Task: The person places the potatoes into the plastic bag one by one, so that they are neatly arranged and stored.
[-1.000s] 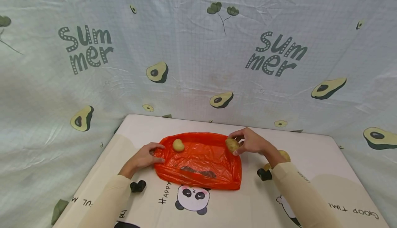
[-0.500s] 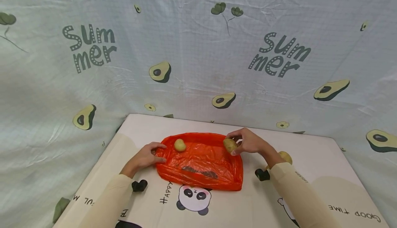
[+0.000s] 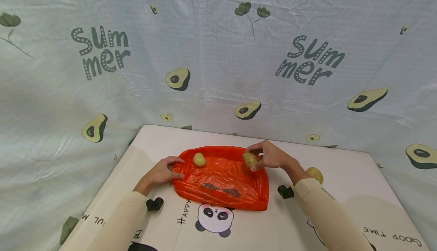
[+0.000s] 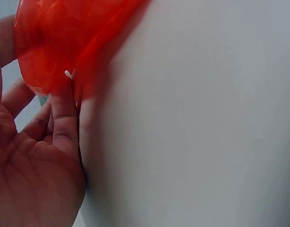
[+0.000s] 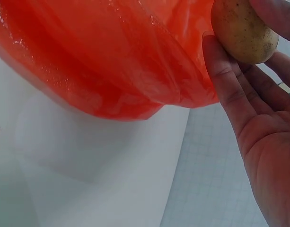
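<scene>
A red plastic bag (image 3: 218, 190) lies spread on the table, its side walls standing up around a lower middle. One potato (image 3: 199, 160) rests inside it near the left end. My left hand (image 3: 162, 173) holds the bag's left end between thumb and fingers; the left wrist view shows red film (image 4: 55, 42) between them. Over the bag's right rim, my right hand (image 3: 271, 156) grips another potato (image 3: 250, 160). In the right wrist view that potato (image 5: 241, 33) sits between thumb and fingertips, beside the red film.
One more potato (image 3: 315, 174) lies on the table right of the bag, partly behind the right forearm. Black objects, left (image 3: 155, 204) and right (image 3: 285, 192), appear by the wrists. A printed cloth (image 3: 211, 53) hangs behind the table.
My right hand has shifted slightly left with its potato, further over the bag. The left hand stays at the bag's left end. The whole view has drifted a little.
</scene>
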A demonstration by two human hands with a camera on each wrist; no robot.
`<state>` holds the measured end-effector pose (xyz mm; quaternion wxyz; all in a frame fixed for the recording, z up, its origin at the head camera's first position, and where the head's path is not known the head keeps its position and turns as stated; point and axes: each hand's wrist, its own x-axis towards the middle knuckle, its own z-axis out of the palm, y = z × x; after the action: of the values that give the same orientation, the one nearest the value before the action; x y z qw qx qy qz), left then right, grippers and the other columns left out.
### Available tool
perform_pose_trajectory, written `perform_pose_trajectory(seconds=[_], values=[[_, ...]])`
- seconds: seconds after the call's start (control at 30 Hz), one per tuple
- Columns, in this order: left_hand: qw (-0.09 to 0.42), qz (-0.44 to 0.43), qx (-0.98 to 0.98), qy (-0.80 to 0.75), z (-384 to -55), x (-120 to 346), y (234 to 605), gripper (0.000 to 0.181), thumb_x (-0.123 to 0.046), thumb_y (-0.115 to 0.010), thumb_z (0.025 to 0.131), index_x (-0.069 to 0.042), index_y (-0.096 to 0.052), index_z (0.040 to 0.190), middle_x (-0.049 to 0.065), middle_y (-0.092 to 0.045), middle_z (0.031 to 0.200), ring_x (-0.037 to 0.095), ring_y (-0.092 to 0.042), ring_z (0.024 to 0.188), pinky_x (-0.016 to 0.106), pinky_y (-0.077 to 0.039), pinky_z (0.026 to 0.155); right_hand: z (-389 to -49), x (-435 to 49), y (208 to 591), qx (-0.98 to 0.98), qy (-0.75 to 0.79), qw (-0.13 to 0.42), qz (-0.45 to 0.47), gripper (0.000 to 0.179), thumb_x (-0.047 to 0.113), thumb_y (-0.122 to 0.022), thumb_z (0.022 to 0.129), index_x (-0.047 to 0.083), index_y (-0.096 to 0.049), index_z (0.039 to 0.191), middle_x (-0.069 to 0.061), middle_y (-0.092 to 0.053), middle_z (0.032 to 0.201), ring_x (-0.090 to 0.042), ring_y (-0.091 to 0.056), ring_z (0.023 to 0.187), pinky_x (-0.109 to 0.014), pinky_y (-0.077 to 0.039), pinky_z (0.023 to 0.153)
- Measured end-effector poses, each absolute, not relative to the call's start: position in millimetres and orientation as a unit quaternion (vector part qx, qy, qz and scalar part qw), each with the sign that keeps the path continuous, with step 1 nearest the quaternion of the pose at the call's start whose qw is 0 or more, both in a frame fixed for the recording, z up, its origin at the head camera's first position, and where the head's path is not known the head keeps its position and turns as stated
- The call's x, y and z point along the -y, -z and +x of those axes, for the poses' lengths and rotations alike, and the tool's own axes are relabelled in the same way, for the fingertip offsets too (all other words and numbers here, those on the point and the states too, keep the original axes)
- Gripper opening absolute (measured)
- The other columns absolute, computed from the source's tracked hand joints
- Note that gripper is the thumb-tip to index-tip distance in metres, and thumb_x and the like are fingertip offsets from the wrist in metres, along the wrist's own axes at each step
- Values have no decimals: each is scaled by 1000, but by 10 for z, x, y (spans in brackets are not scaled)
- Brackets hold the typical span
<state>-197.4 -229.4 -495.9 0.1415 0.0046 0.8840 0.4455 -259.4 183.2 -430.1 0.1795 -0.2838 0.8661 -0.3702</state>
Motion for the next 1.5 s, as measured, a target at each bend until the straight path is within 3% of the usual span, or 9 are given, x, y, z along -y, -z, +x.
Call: perform_pose_trajectory(seconds=[1.5], values=[[148,1,-882,-447,-2061,2278,4898,55,-16,-81,84,-6,-64,136,23,-50,152,41,-54,130,49,-59,103,-2750,-1505,4383,-864,378,193,-269,53,13,-90,76,8,-73,126,-6,-72,114,-21,-63,101,-36,-63,90]])
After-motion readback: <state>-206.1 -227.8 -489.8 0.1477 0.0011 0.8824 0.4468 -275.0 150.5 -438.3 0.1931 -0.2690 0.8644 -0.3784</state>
